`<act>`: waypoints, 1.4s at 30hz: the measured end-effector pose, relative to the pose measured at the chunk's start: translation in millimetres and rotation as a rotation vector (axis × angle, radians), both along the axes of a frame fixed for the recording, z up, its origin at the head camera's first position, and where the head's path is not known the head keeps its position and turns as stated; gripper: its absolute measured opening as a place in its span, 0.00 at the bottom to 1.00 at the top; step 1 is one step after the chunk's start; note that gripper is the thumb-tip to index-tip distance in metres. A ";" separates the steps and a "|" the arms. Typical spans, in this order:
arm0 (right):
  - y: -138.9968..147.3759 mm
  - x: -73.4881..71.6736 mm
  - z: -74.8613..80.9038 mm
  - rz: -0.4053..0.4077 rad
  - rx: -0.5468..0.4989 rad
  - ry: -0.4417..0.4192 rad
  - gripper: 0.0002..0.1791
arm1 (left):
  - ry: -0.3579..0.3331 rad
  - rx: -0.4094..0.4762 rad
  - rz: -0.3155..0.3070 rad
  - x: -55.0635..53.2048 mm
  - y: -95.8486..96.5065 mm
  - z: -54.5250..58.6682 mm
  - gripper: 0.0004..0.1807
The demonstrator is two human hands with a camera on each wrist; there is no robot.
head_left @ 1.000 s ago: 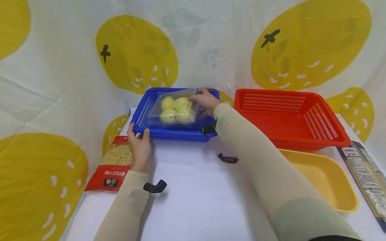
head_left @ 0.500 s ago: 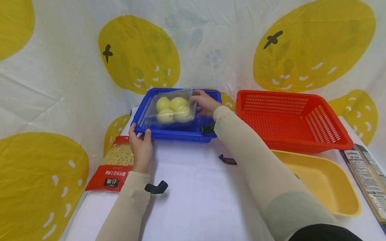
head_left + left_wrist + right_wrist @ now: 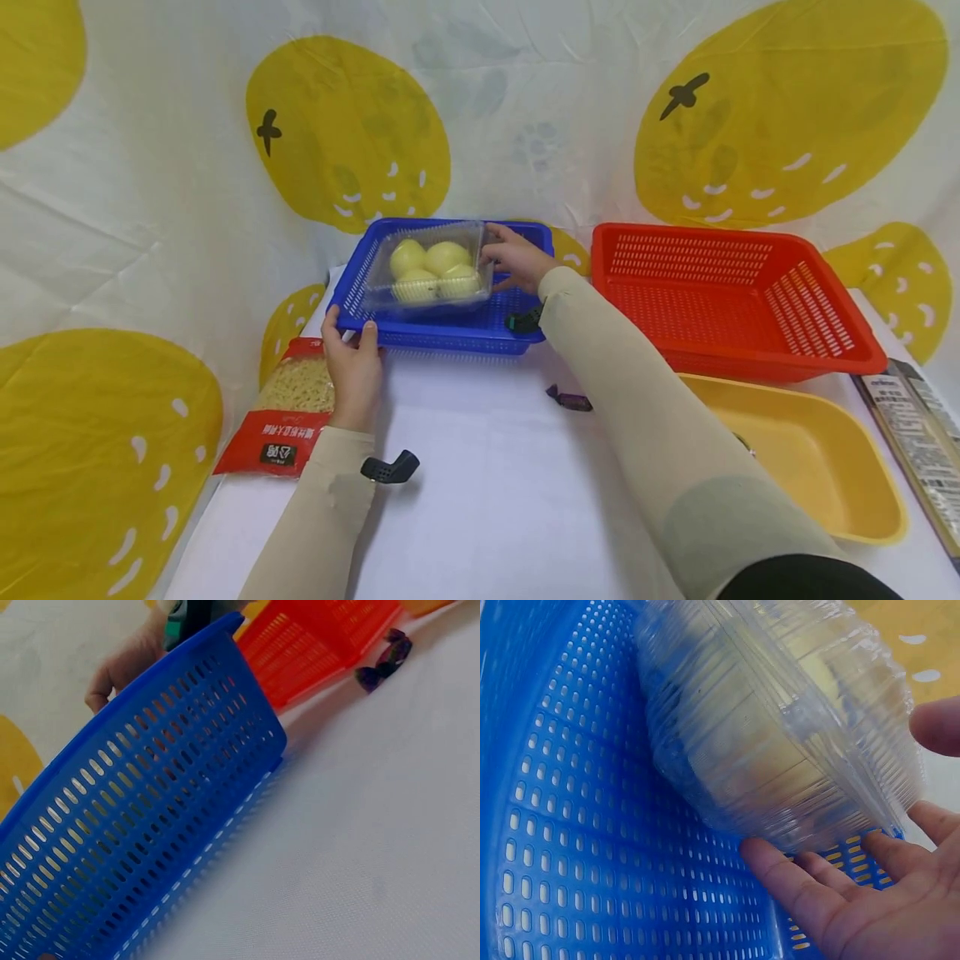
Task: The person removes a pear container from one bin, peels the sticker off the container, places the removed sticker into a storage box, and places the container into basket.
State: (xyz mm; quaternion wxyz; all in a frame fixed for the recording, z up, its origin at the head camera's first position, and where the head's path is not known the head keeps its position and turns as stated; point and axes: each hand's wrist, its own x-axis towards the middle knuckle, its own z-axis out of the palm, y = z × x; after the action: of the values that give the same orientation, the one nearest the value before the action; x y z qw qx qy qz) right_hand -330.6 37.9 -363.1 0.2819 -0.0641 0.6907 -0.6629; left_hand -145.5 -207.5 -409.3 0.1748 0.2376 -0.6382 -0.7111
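A blue perforated basket stands at the back of the white table. In it sits a clear plastic clamshell box with several round pale-yellow fruits, slightly tilted. My right hand is at the box's right end. The right wrist view shows its fingers extended, fingertips right at the box's edge, and the thumb apart from it. With thumb and fingers, my left hand holds the basket's front left corner; only a fingertip of it shows in the left wrist view.
A red basket stands to the right, with a yellow tub before it. A red pasta bag lies left of my left hand. One wrapped candy lies mid-table, and a long printed packet at the right edge.
The box has shifted slightly left and settled lower in the basket. My right fingers have loosened at its end. The left hand has stayed at the basket's corner.
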 end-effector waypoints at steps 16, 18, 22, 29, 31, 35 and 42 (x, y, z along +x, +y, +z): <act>-6.9 1.7 -1.4 0.042 0.052 -0.077 0.52 | 0.007 0.003 -0.001 2.7 -3.8 -1.6 0.37; -6.8 1.6 -1.5 0.034 0.052 -0.080 0.53 | 0.005 0.001 -0.004 2.6 -4.2 -1.2 0.37; -5.8 1.8 -0.4 0.028 0.052 -0.093 0.53 | -0.009 -0.013 -0.003 1.8 -4.1 -1.6 0.37; -0.8 0.8 9.9 -0.017 0.058 -0.101 0.53 | -0.018 -0.007 -0.002 -0.7 -3.0 -2.3 0.38; 3.8 2.0 17.0 -0.034 0.066 -0.091 0.52 | -0.016 -0.009 -0.005 -0.5 -2.3 -1.4 0.38; 13.8 6.6 32.0 -0.027 0.060 -0.063 0.48 | -0.039 -0.031 -0.010 2.9 -2.4 1.5 0.38; 37.5 26.6 55.7 0.051 0.039 -0.035 0.40 | -0.052 -0.028 -0.012 6.8 -0.8 3.3 0.39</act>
State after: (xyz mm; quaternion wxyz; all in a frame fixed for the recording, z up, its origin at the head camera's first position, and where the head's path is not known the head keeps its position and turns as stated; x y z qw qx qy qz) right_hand -303.9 75.4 -307.5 0.3118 -0.0646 0.6965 -0.6431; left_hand -138.7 -208.3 -406.0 0.1571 0.2499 -0.6537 -0.6969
